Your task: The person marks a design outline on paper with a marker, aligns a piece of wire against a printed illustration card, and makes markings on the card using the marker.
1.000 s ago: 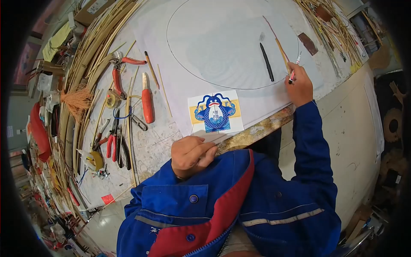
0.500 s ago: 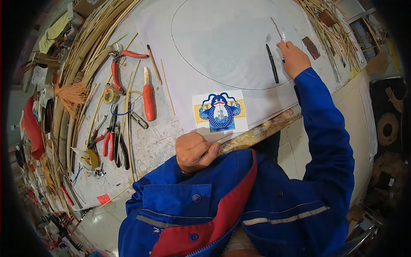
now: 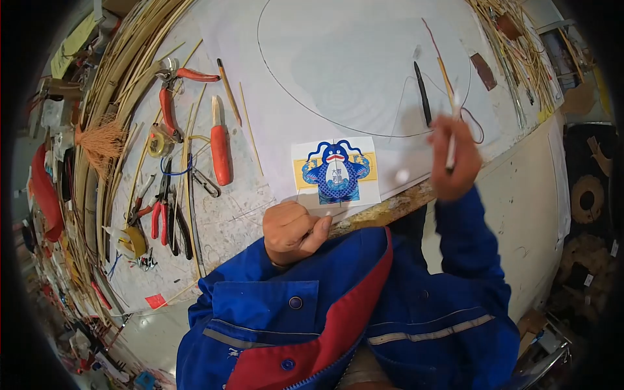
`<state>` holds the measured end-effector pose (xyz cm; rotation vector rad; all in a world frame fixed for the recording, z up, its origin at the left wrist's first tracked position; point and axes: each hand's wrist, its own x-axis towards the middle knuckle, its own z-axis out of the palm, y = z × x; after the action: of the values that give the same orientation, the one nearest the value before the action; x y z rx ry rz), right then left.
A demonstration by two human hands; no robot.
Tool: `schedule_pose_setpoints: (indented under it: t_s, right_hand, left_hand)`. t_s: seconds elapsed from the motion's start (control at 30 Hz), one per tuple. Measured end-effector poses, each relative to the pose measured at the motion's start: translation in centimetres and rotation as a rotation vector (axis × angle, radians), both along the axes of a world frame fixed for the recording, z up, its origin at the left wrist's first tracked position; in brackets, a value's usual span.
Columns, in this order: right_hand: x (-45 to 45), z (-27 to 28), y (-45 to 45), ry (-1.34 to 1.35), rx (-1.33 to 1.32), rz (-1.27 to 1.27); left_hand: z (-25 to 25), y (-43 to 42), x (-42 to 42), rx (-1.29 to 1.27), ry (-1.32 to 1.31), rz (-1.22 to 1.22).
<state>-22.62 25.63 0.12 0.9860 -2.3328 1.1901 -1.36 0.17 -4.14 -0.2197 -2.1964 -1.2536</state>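
Note:
My right hand [image 3: 455,156], slightly blurred, is raised near the front right edge of the table. Its closed fingers grip a slim white pen [image 3: 451,153] with a dark end. My left hand [image 3: 292,231] is a fist at the table's front edge, beside a printed picture of a blue catfish-like figure [image 3: 335,172]; nothing shows in its fingers. Under the picture spreads a large white sheet [image 3: 364,78] with a big curved line drawn on it. A black pen [image 3: 422,94], a thin yellow-brown stick or pencil [image 3: 445,77] and a dark red cord [image 3: 476,125] lie on the sheet's right part.
Left of the sheet lie an orange-handled knife [image 3: 221,153], red-handled pruners [image 3: 170,107], pliers [image 3: 162,218], a tape roll [image 3: 134,242] and a brown pencil [image 3: 229,92]. Bundles of bamboo strips [image 3: 120,97] line the left side, more strips [image 3: 513,52] the far right. A brown block [image 3: 483,71] sits near them.
My right hand has drawn back towards me and lifted from the sheet, carrying the white pen. The yellow-brown stick and looped red cord now show. My left hand stays put.

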Motion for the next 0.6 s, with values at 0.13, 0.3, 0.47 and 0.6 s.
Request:
schedule_pose_setpoints:
  t_s: [0.13,0.3,0.47,0.6]
  right_hand:
    - [6.4,-5.3,1.1,-0.122,0.002,-0.084]
    - [7.7,-6.5,1.2,-0.214,0.007,-0.149]
    - [7.4,-6.4,0.8,-0.156,0.055,-0.129]
    - [7.6,-6.5,0.8,-0.186,0.074,-0.140]
  left_hand:
    - [-0.3,-0.2,0.0,0.024,-0.028,-0.008]
    - [-0.5,-0.2,0.0,0.063,-0.049,-0.026]
    - [-0.6,-0.5,-0.3,0.068,-0.067,-0.016]
    - [-0.7,-0.7,-0.2,0.074,-0.080,-0.014]
